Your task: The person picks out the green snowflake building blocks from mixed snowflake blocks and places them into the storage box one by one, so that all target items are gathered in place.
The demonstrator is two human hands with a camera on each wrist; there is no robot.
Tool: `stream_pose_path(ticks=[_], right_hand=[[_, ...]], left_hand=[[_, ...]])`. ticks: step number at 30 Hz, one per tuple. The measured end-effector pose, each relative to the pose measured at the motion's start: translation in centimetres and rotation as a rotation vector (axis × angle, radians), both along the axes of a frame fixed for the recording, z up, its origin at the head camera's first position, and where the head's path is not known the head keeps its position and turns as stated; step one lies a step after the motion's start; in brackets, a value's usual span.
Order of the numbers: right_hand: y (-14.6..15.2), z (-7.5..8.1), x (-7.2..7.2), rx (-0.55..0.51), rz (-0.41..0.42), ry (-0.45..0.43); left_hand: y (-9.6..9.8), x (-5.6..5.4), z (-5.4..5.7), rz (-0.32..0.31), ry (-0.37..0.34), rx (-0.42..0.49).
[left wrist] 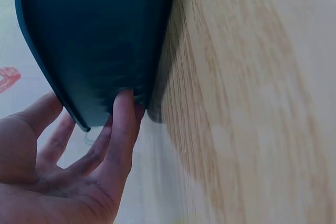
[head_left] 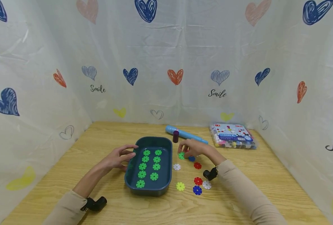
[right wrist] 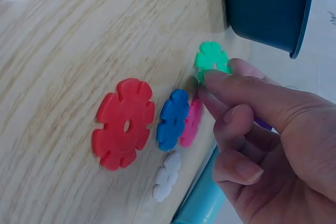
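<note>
A dark teal tray (head_left: 162, 184) stands on the table, with two columns of green notched discs (head_left: 142, 166) lying flat in it. My left hand (head_left: 117, 158) is at the tray's left side; in the left wrist view its fairly straight fingers (left wrist: 123, 124) touch the outer wall. Right of the tray, my right hand (head_left: 193, 147) pinches a green notched disc (right wrist: 211, 56) between thumb and fingers, tilted up near the tabletop. Close to that hand lie a blue disc (right wrist: 172, 120), a pink disc (right wrist: 191, 123) and a red disc (right wrist: 125, 124).
White (head_left: 176, 167), yellow (head_left: 180, 186) and dark blue discs (head_left: 197, 190) lie right of the tray among others. Behind are a long light-blue cylinder (head_left: 186, 134), a small dark purple cylinder (head_left: 175, 136) and a clear plastic case (head_left: 233, 136). A patterned curtain surrounds the table.
</note>
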State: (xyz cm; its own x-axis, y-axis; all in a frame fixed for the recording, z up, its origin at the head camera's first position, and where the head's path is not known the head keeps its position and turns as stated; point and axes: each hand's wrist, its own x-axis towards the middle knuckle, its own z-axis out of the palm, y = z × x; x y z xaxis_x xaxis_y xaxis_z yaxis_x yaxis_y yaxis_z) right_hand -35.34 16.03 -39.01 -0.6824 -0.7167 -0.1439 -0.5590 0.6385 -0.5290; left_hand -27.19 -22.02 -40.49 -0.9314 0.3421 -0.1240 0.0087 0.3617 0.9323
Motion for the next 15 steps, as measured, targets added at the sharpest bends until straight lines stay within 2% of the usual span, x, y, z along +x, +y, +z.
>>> stream_pose_path(ticks=[8,15], right_hand=[[0.4,0.4,-0.1,-0.028,0.07,-0.038],[0.5,1.9,0.3,-0.042,0.102,-0.061]], left_hand=[[0.0,0.0,0.0,0.004,-0.003,0.003],[0.0,0.0,0.1,0.002,-0.008,0.008]])
